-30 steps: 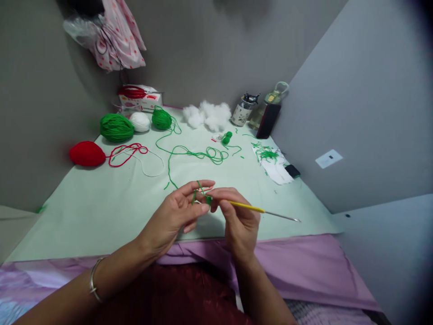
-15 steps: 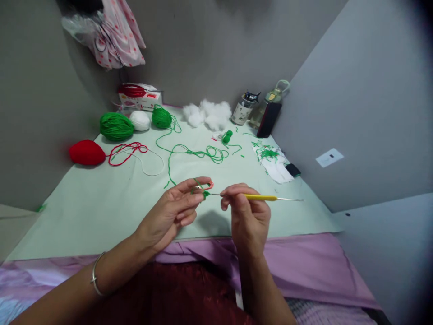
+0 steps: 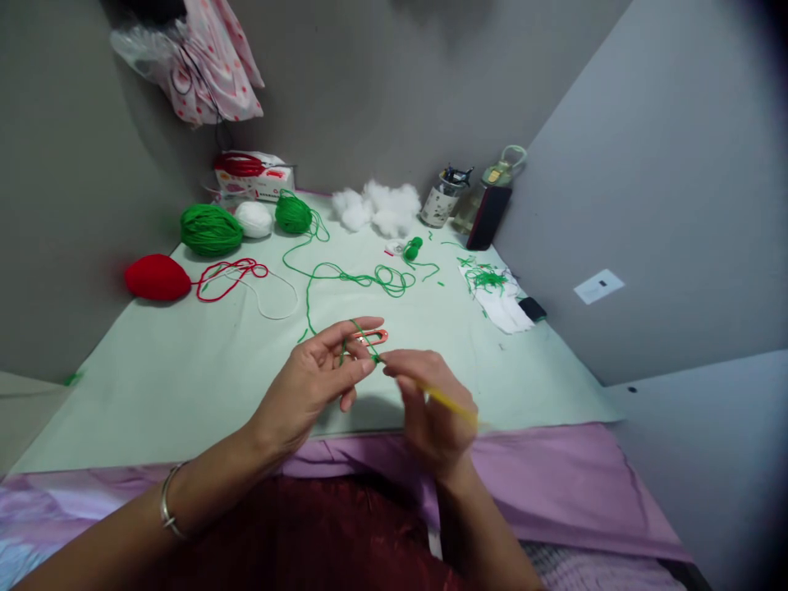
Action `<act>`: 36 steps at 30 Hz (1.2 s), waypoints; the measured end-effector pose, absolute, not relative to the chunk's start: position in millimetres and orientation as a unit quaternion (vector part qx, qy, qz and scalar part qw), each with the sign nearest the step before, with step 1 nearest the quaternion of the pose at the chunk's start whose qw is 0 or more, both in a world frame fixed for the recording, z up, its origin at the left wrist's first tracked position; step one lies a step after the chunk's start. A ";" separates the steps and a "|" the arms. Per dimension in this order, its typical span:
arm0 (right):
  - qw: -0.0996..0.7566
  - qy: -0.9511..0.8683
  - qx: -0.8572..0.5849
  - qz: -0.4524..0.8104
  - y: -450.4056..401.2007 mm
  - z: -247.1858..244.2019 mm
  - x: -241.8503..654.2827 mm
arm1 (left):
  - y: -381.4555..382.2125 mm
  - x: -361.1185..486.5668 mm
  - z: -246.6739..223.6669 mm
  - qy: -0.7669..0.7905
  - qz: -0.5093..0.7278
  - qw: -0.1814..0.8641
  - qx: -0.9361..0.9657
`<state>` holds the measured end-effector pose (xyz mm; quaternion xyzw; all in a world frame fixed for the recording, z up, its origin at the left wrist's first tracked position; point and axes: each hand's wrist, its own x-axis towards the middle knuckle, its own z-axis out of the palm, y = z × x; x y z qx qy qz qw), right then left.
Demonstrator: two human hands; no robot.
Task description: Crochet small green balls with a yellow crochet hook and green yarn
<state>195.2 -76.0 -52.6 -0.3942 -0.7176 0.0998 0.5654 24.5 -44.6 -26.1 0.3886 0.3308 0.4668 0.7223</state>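
Note:
My left hand (image 3: 317, 373) pinches a small piece of green crochet work (image 3: 375, 358) between thumb and finger. Green yarn (image 3: 364, 336) runs over its raised index finger. An orange stitch marker (image 3: 377, 336) shows just behind the fingertips. My right hand (image 3: 440, 406) is closed around a yellow-handled crochet hook (image 3: 452, 403), blurred by motion, its rear end slanting down to the right. The hook's tip is at the green piece, mostly hidden by the fingers. Both hands meet above the near part of the table.
Loose green yarn (image 3: 394, 283) trails back to a green ball (image 3: 294, 213). Red (image 3: 158, 277), white (image 3: 254, 219) and larger green yarn balls (image 3: 211, 230) stand left. White stuffing (image 3: 378, 207), a pen cup (image 3: 441, 201) and a phone (image 3: 489, 218) are at the back; green scraps (image 3: 487, 279) lie right.
My right hand has moved left and slightly down, close against the left fingertips. The hook has turned from level to slanting. More yarn shows stretched over the left index finger.

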 end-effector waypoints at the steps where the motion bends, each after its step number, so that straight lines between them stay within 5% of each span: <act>1: 0.538 -0.747 -0.388 0.045 -76.8 -53.7 194.4 | -44.6 25.1 -26.7 0.328 0.463 0.731 0.378; 4: 0.539 -0.746 -0.391 0.012 -76.2 -55.8 192.3 | -42.9 24.9 -28.5 0.316 0.421 0.784 0.329; 8: 0.651 -0.610 -0.387 0.234 -70.6 -51.2 192.1 | -41.0 22.4 -27.9 0.308 0.411 0.803 0.301; 11: 0.655 -0.592 -0.359 0.303 -67.0 -47.8 191.6 | -43.1 23.3 -26.7 0.305 0.428 0.782 0.334; 22: 0.559 -0.727 -0.399 0.016 -72.5 -61.1 191.5 | -42.4 29.5 -32.9 0.310 0.422 0.796 0.304; 29: 0.673 -0.540 -0.381 0.331 -64.2 -55.2 196.1 | -40.7 26.4 -31.7 0.297 0.426 0.796 0.310; 36: 0.650 -0.573 -0.379 0.324 -63.9 -53.2 190.9 | -45.2 28.1 -31.0 0.304 0.417 0.781 0.352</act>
